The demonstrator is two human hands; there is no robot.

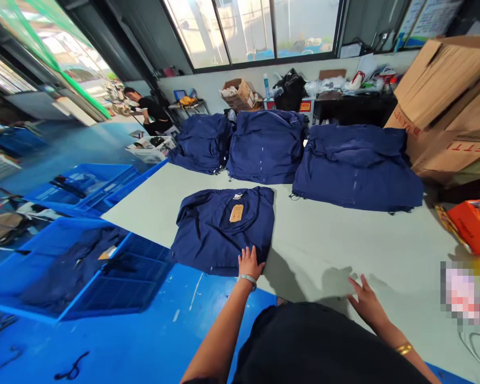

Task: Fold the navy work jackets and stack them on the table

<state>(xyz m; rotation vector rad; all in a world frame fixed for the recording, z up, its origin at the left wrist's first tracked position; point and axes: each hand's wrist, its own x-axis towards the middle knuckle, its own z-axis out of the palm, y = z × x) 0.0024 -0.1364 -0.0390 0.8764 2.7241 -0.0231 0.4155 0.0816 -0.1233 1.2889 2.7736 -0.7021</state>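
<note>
A folded navy jacket point(208, 229) with a tan paper hang tag point(236, 213) at its collar lies near the front edge of a pale table point(324, 240). My left hand point(249, 263) rests flat on the jacket's lower right part, fingers spread. Over the bare tabletop to the right hovers my right hand point(366, 301), its fingers apart and nothing in them. Behind the jacket stand three stacks of folded navy garments: a left stack point(202, 141), a middle stack point(264, 146) and a right stack point(356, 168).
A blue crate point(132, 290) with navy garments stands on the floor left of the table, another blue crate point(80, 186) beyond it. Cardboard cartons point(444, 133) rise at the back right. An orange box point(474, 226) sits at the right edge. A person point(154, 112) sits far back.
</note>
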